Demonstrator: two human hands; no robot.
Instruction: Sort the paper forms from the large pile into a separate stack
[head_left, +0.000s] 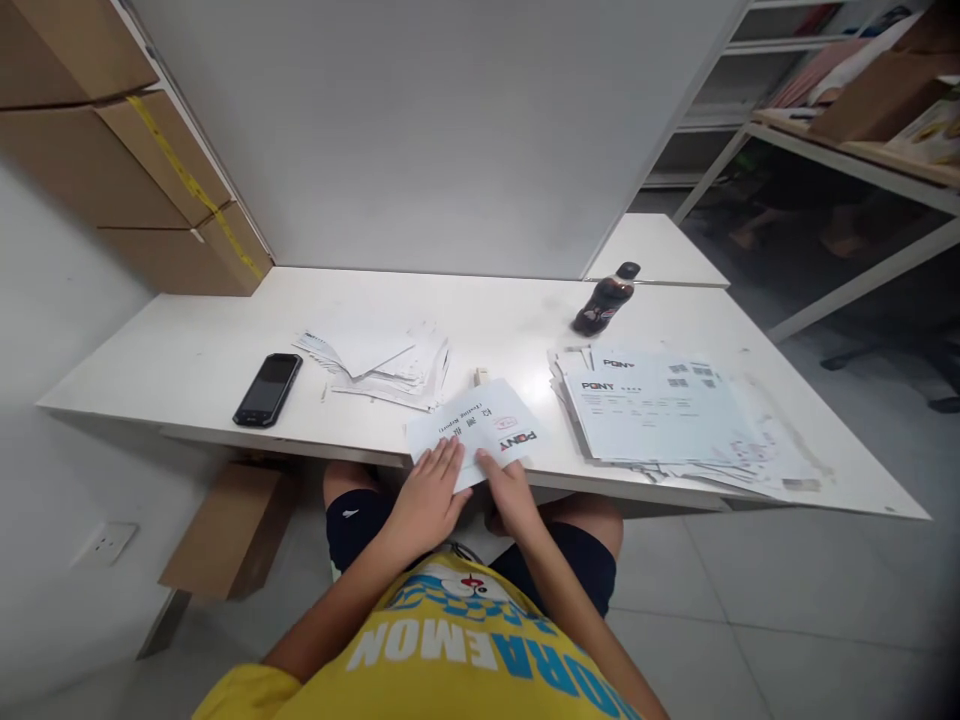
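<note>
The folded sheet (480,425) is printed with the red-and-black brand "PONY", a line of Chinese characters and "(Testing Report)", all seen upside down from the wearer's side. It lies at the near edge of the white desk (187,360) and slightly overhangs it, directly above the knees. Nearest the camera, a yellow shirt (450,650) with lettering ending in "AEMON" is seen. The left hand (431,490) is laid flat on the sheet's near left corner, fingers stretched and close together, nothing gripped. The right hand (511,492) is set just beside it, fingertips pressed on the near edge below the logo; whether its thumb pinches the sheet from beneath cannot be told. Further back, a stack of forms (652,410) headed "PONY" with barcodes is spread at the right, a pile of folded papers (386,362) lies at the centre left, and a black phone (268,388) is placed well to the left. A dark drink bottle (606,300) lies on its side beyond the stack. The desk is backed by a plain white partition (420,130); cardboard boxes (135,150) are stacked at the far left and metal shelving (862,110) stands at the far right.
</note>
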